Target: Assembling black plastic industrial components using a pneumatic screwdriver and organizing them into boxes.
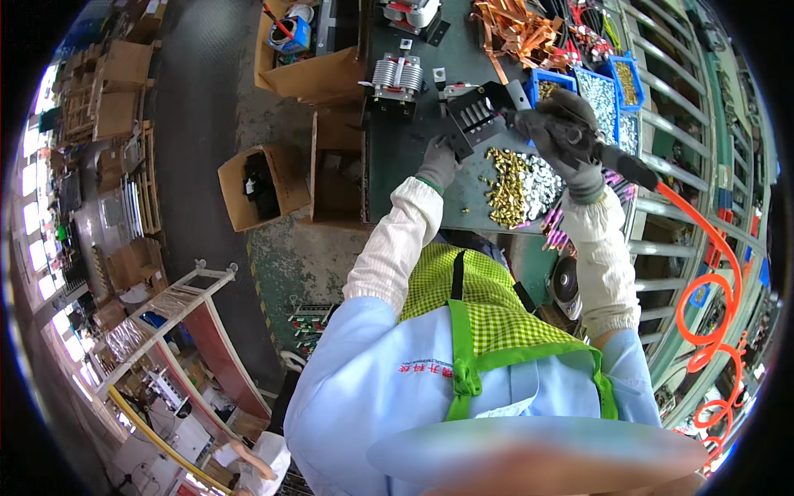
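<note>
A black metal bracket (478, 118) with a row of silvery parts in it stands tilted on the dark green bench (397, 186). My left hand (441, 163), in a grey glove, has its fingers closed at the bracket's near left corner. My right hand (566, 136), in a dark glove, is wrapped round a black air tool (633, 168). The tool's front end points left at the bracket's right side; its tip is hard to make out. An orange coiled hose (701, 221) runs from its rear. Just below lie loose brass-coloured fasteners (506, 186) and silvery fasteners (542, 183).
Blue bins (597, 97) of small hardware stand at the bench's right, below copper strips (521, 33) and cables. A finned metal assembly (397, 78) sits at the left. Cardboard boxes (263, 188) adjoin the bench's left side; a roller conveyor (674, 116) runs along its right.
</note>
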{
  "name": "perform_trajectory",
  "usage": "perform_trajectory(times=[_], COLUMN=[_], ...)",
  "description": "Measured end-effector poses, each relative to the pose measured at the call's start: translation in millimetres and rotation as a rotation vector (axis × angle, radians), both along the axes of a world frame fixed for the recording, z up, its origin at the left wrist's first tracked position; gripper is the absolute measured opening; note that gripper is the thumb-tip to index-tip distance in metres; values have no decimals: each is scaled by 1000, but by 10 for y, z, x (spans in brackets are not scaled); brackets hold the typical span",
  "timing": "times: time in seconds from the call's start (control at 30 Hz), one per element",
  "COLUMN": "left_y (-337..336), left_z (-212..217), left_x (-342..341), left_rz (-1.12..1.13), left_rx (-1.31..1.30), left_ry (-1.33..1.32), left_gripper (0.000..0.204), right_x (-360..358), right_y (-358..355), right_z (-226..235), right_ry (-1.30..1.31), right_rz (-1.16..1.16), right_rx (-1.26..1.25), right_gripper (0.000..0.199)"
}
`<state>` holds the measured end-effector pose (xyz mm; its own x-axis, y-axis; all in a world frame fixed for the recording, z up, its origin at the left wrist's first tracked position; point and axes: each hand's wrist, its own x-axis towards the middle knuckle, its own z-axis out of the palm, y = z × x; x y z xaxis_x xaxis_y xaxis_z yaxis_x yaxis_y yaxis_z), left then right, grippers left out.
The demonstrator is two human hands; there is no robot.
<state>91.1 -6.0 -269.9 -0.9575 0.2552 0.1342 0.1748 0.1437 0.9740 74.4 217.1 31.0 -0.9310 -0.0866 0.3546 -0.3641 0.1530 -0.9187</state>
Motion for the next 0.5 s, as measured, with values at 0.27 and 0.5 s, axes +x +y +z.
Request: perform_trajectory(times=[0.27, 0.5], left_y=[42, -145], left_z=[1002, 1700], left_x=[-201, 95], left_rz=[149, 435], left_rx=[-293, 287], left_ry=[-369, -611], left_gripper=[23, 21], right_x=[-66, -79], right_y=[-148, -106], right_z=[-174, -246], right_ry=[60, -36], right_rz=[64, -17], right_rx=[-108, -187], right_gripper=[51, 57])
